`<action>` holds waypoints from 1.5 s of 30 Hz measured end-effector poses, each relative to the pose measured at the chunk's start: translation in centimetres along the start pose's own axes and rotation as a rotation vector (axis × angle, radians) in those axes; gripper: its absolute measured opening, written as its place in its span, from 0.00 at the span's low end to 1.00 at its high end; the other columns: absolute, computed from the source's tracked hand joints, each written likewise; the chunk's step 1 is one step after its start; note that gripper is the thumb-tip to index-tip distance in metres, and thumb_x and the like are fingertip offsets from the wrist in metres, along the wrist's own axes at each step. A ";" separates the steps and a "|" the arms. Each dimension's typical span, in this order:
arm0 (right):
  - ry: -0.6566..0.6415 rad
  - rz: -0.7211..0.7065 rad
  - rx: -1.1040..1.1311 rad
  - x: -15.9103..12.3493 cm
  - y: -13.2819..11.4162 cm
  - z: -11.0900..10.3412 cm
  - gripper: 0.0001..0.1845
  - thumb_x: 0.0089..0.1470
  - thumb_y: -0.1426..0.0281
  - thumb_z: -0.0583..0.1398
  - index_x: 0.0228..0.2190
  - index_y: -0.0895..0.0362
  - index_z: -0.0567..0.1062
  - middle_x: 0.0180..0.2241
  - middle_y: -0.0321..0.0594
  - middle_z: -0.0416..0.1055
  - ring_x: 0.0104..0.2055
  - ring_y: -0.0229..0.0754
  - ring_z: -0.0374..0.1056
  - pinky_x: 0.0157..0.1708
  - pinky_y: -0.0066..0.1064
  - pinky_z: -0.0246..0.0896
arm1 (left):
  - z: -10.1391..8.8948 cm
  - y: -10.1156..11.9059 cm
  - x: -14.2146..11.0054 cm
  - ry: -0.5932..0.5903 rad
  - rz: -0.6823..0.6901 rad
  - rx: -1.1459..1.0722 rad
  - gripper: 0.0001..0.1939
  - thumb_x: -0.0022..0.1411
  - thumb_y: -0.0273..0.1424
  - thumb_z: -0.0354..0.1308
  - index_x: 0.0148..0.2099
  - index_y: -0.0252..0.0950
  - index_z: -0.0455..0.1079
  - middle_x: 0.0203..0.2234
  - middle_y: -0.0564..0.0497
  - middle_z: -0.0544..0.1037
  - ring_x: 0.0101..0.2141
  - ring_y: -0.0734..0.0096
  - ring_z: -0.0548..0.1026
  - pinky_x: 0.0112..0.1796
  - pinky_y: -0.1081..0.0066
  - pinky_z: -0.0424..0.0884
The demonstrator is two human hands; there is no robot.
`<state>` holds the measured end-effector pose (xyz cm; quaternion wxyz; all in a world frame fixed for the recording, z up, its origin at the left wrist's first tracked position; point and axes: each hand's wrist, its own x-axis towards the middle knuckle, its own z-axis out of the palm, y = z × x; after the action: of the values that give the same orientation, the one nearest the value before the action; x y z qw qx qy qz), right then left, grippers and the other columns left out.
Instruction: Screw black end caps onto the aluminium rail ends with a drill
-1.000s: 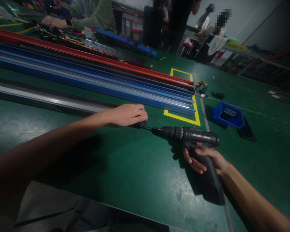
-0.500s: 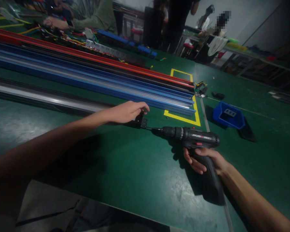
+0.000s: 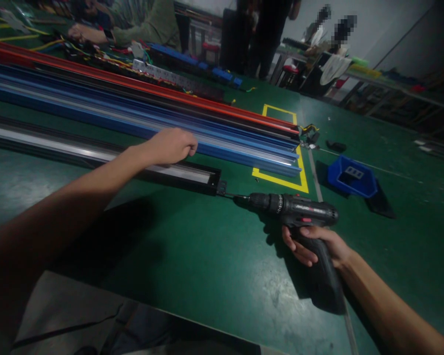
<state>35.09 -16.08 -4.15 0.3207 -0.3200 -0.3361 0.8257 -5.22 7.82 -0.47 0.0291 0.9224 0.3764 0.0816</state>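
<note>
My right hand point(image 3: 318, 246) grips the handle of a black cordless drill point(image 3: 303, 209), fingers wrapped round it. The drill lies level, and its long bit point(image 3: 231, 196) points left, meeting a small black end bracket point(image 3: 221, 187). That bracket sits at the right end of a long black rail point(image 3: 196, 178) with a silvery inner face. Above the rail, near the blue profiles, is my left hand point(image 3: 173, 146), closed with fingers curled under. What it holds, if anything, is hidden.
Long blue profiles point(image 3: 222, 148) and a red-orange profile point(image 3: 170, 88) lie beyond the rail, their ends inside yellow tape point(image 3: 281, 185). A blue bin point(image 3: 351, 177) stands right on the green table point(image 3: 207, 256). Across it, a co-worker's hand point(image 3: 85, 33) is near wired parts.
My left hand has lifted off the bracket end and moved left and away from me, uncovering the rail's end. My right hand and the drill have stayed nearly still.
</note>
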 end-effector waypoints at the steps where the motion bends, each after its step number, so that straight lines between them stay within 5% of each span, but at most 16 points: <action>1: 0.003 -0.001 -0.004 0.0 0.0 0.0 0.16 0.62 0.64 0.61 0.42 0.66 0.78 0.32 0.45 0.74 0.17 0.28 0.60 0.21 0.24 0.68 | 0.3 -0.4 0.0 -0.022 -0.005 -0.010 0.15 0.57 0.29 0.47 0.34 0.38 0.76 0.32 0.50 0.80 0.34 0.66 0.76 0.41 0.68 0.67; 8: 0.008 -0.003 -0.024 0.0 0.1 -0.2 0.16 0.62 0.65 0.61 0.41 0.66 0.78 0.32 0.46 0.74 0.17 0.28 0.60 0.21 0.24 0.68 | 1.3 -0.6 0.2 -0.093 0.003 -0.094 0.12 0.55 0.30 0.46 0.25 0.38 0.69 0.20 0.53 0.71 0.23 0.70 0.66 0.29 0.69 0.57; 18: 0.027 0.000 -0.023 -0.1 0.1 -0.1 0.16 0.61 0.64 0.61 0.42 0.65 0.78 0.32 0.46 0.75 0.17 0.28 0.60 0.20 0.24 0.67 | 1.4 -0.5 0.1 -0.125 -0.018 -0.137 0.10 0.53 0.29 0.47 0.23 0.39 0.66 0.17 0.53 0.71 0.20 0.70 0.65 0.27 0.67 0.54; 29: 0.039 0.020 0.003 -0.2 0.1 0.0 0.15 0.62 0.66 0.60 0.40 0.66 0.79 0.28 0.43 0.73 0.17 0.29 0.59 0.21 0.24 0.67 | 0.7 1.5 0.0 -0.090 -0.026 0.018 0.17 0.63 0.33 0.45 0.40 0.40 0.77 0.32 0.50 0.81 0.31 0.65 0.74 0.32 0.69 0.59; 35: 0.070 0.026 0.018 -0.1 -0.1 0.3 0.13 0.60 0.67 0.61 0.38 0.66 0.80 0.27 0.42 0.72 0.16 0.28 0.59 0.20 0.24 0.67 | 1.1 4.4 -0.2 -0.166 0.093 -0.017 0.27 0.71 0.50 0.41 0.46 0.39 0.77 0.38 0.47 0.81 0.37 0.61 0.76 0.35 0.68 0.62; 45: 0.058 0.030 0.059 -0.1 -0.3 0.5 0.13 0.61 0.69 0.61 0.38 0.67 0.80 0.28 0.42 0.73 0.16 0.28 0.60 0.20 0.23 0.69 | 2.3 3.2 0.1 -0.211 0.212 -0.114 0.26 0.73 0.52 0.42 0.47 0.40 0.74 0.40 0.50 0.80 0.42 0.64 0.77 0.39 0.71 0.64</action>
<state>34.84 -16.14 -3.63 0.3273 -0.3392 -0.2974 0.8302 -2.49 5.65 -2.39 0.1118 0.9573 0.2665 0.0082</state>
